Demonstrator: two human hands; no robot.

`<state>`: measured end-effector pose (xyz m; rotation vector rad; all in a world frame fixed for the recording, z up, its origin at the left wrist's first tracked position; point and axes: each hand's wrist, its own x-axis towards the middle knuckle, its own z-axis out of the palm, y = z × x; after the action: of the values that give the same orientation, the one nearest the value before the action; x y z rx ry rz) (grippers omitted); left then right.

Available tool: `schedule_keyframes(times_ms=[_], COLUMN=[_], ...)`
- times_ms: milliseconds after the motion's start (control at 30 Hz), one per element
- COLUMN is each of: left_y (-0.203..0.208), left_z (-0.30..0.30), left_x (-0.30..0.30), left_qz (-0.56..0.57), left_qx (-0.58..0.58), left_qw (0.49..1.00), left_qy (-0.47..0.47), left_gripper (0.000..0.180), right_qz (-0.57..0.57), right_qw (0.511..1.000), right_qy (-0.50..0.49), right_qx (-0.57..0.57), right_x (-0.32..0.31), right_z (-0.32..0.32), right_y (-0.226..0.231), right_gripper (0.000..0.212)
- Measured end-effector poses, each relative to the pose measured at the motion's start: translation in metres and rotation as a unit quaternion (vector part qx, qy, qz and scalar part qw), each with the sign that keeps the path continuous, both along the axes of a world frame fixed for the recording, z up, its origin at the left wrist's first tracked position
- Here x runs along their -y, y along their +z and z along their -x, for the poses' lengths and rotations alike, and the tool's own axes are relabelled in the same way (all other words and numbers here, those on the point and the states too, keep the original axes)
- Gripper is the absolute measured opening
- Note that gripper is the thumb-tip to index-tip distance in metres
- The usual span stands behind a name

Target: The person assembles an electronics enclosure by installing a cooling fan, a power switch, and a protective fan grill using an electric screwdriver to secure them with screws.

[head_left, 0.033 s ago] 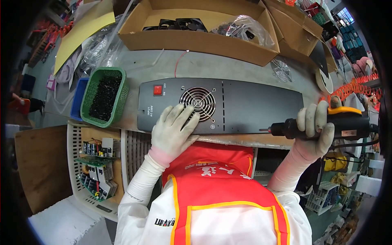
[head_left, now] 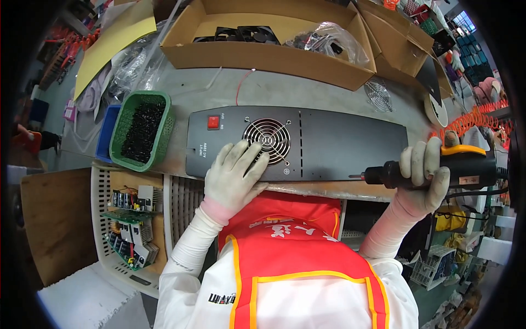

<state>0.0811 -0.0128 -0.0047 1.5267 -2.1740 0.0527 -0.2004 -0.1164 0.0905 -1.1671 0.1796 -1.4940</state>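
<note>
A long dark grey metal panel [head_left: 350,145] lies on the workbench before me. It carries a red rocker switch [head_left: 213,122] and a round wire fan guard [head_left: 267,141]. My left hand [head_left: 235,170], in a pale glove, rests on the panel with its fingers apart, the fingertips over the guard's lower left edge. My gloved right hand [head_left: 424,170] is wrapped round a black electric screwdriver [head_left: 466,170] with an orange lever. Its bit points left, by the panel's lower right edge; whether it touches the panel I cannot tell.
A green basket [head_left: 167,126] of small black screws stands left of the panel, beside a blue bin [head_left: 106,134]. Behind is a cardboard box [head_left: 263,57] with black fans and bagged cables. A loose fan guard [head_left: 378,94] lies back right. A white crate [head_left: 101,219] holds circuit boards.
</note>
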Motion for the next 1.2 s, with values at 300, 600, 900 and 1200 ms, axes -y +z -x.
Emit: schedule_keyframes(times_ms=[300,600,900,1200], left_y=[0.082,0.058,0.044,0.051], left_z=[-0.099,-0.215,-0.234,-0.233], left_x=[-0.025,0.001,0.012,0.01], left_qz=[0.266,-0.231,-0.18,-0.128], left_qx=[-0.058,0.121,-0.023,-0.19], left_qw=[0.93,0.945,0.979,0.935], left_qy=[0.247,0.198,0.088,0.271], left_gripper=[0.016,0.066,0.016,0.016], right_qz=[0.021,0.028,0.017,0.034], right_qw=[0.998,0.999,0.998,0.997], right_qy=[-0.006,-0.003,-0.025,0.045], right_qx=[0.058,0.041,0.05,0.054], right_x=[-0.012,-0.01,-0.013,-0.011], right_z=[0.024,0.026,0.029,0.009], right_y=[0.007,0.003,0.008,0.014], right_gripper=[0.052,0.048,0.045,0.047])
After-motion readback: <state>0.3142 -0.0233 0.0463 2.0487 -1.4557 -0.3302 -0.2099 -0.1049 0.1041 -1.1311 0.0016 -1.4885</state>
